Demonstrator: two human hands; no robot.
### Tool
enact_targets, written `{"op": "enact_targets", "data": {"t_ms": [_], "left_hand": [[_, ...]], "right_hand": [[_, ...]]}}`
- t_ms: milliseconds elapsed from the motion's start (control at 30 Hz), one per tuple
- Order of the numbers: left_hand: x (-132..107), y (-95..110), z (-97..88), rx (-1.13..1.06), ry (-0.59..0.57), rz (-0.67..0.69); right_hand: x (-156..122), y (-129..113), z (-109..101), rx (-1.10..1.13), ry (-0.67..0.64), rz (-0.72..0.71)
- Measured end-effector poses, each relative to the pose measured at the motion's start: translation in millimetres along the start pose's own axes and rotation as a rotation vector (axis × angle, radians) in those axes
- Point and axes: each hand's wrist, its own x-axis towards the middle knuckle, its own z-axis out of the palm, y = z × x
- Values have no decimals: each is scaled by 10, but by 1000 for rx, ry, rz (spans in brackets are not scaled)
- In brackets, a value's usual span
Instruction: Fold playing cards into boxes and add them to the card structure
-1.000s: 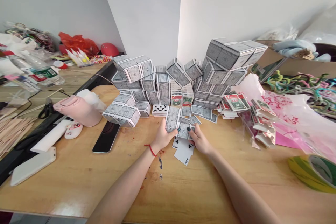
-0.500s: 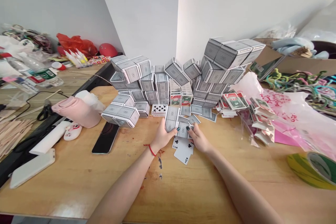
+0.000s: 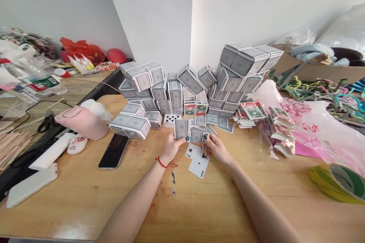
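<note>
My left hand (image 3: 170, 147) is closed on a grey-backed playing card (image 3: 181, 129), held nearly upright between thumb and fingers. Just to its right, a second grey-backed card (image 3: 197, 135) is pinched by my right hand (image 3: 216, 147); whether more cards lie behind it I cannot tell. Beneath the hands, a two of clubs (image 3: 189, 150) and an ace (image 3: 199, 168) lie face up, overlapping, on the table. A face-up stack with an eight on top (image 3: 171, 119) sits behind my left hand. Several face-down cards (image 3: 221, 121) are spread beyond my right hand.
Blocks folded from cards (image 3: 134, 121) stand piled along the back, rising highest at right (image 3: 251, 60). Opened card boxes (image 3: 252, 110) and green-yellow tape (image 3: 336, 182) are at right. A phone (image 3: 113, 152), pink bottle (image 3: 85, 121) and white power bank (image 3: 32, 186) lie left.
The left card has shifted left and away from the right one, and its lower part is more hidden. My right hand has lifted slightly, showing more of the face-up cards below.
</note>
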Motion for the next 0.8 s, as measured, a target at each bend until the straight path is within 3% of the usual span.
{"op": "enact_targets", "data": {"t_ms": [67, 167, 300, 400, 567, 733, 800], "left_hand": [[2, -4, -11, 33, -3, 35], [-17, 0, 4, 212, 25, 205], [-56, -5, 50, 410, 60, 332], [-57, -24, 53, 370, 38, 277], [9, -54, -6, 125, 171, 88], [31, -32, -28, 61, 16, -89], [25, -23, -23, 96, 16, -127]], "right_hand": [[15, -13, -33, 139, -3, -9], [31, -13, -70, 321, 9, -5], [57, 40, -96, 399, 80, 8], [81, 76, -113, 411, 92, 2], [84, 58, -108, 397, 90, -14], [55, 28, -30, 320, 67, -7], [51, 30, -10, 250, 77, 1]]}}
